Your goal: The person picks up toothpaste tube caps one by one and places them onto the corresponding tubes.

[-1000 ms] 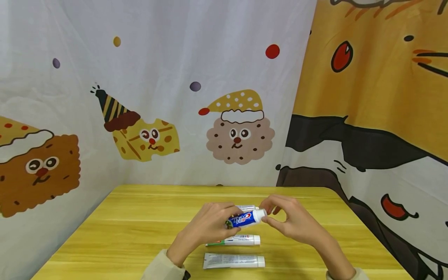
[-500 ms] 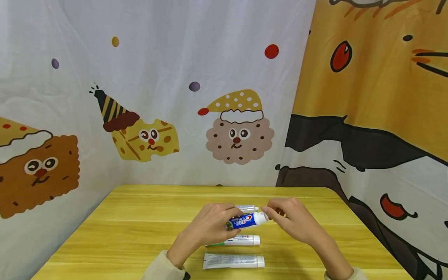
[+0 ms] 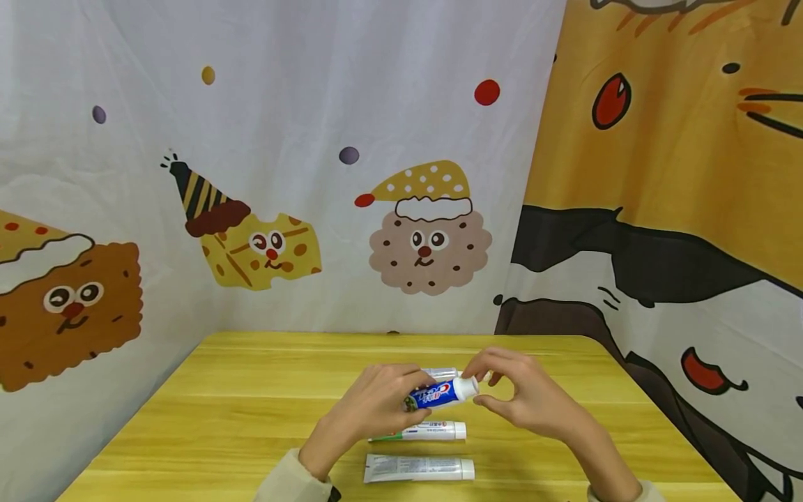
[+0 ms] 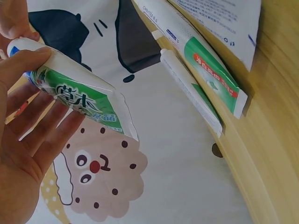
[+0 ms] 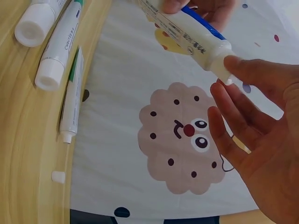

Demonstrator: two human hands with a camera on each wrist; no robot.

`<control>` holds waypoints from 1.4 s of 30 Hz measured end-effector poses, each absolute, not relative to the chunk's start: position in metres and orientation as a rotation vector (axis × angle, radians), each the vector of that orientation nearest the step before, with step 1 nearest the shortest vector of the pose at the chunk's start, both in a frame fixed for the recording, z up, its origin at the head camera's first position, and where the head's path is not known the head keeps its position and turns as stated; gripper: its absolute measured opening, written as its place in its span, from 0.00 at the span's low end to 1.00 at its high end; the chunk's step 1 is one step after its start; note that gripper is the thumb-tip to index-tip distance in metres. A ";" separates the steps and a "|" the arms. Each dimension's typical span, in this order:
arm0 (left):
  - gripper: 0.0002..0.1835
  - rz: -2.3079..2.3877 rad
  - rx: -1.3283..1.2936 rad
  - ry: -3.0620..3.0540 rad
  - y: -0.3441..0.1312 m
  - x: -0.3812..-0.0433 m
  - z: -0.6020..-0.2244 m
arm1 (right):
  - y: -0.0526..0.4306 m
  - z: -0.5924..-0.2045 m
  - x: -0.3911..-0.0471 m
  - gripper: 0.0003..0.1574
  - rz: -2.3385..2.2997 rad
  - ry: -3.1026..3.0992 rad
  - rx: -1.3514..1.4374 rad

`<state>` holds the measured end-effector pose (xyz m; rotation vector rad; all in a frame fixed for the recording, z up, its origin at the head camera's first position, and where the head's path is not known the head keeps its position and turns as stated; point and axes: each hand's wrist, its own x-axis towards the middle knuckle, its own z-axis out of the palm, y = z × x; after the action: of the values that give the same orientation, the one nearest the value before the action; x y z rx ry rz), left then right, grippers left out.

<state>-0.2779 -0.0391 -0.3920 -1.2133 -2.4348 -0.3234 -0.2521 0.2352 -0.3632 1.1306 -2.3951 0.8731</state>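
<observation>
My left hand (image 3: 379, 397) grips a blue, white and green toothpaste tube (image 3: 436, 394) above the table, its capped end pointing right. Fingers lie under the tube and the thumb on top in the left wrist view. At the white toothpaste cap (image 3: 466, 388) is my right hand (image 3: 527, 397), thumb and index finger on either side of it; its other fingers stay loosely bent in the right wrist view. Behind the held tube lies a thin toothpaste tube (image 3: 441, 373) with its narrow nozzle bare. A small loose white cap (image 5: 58, 176) sits beyond that nozzle.
Nearer me on the wooden table (image 3: 251, 418) lie a white and green toothpaste tube (image 3: 433, 431) and a silvery-white tube (image 3: 417, 468), both capped and pointing right. A cartoon-printed cloth (image 3: 282, 139) hangs behind the table.
My right thumb and fingers turn at the cap: drawn together to its right half a second ago, they are now spread around it again. My left hand keeps the tube nearly still.
</observation>
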 end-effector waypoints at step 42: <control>0.20 -0.406 -1.218 -2.436 -0.038 -0.276 -0.391 | 0.233 -0.368 -0.255 0.21 0.855 -2.339 1.146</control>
<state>-0.2761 -0.0382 -0.3914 -1.2180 -2.4360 -0.4064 -0.2546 0.2326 -0.3683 1.1461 -2.3392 0.8547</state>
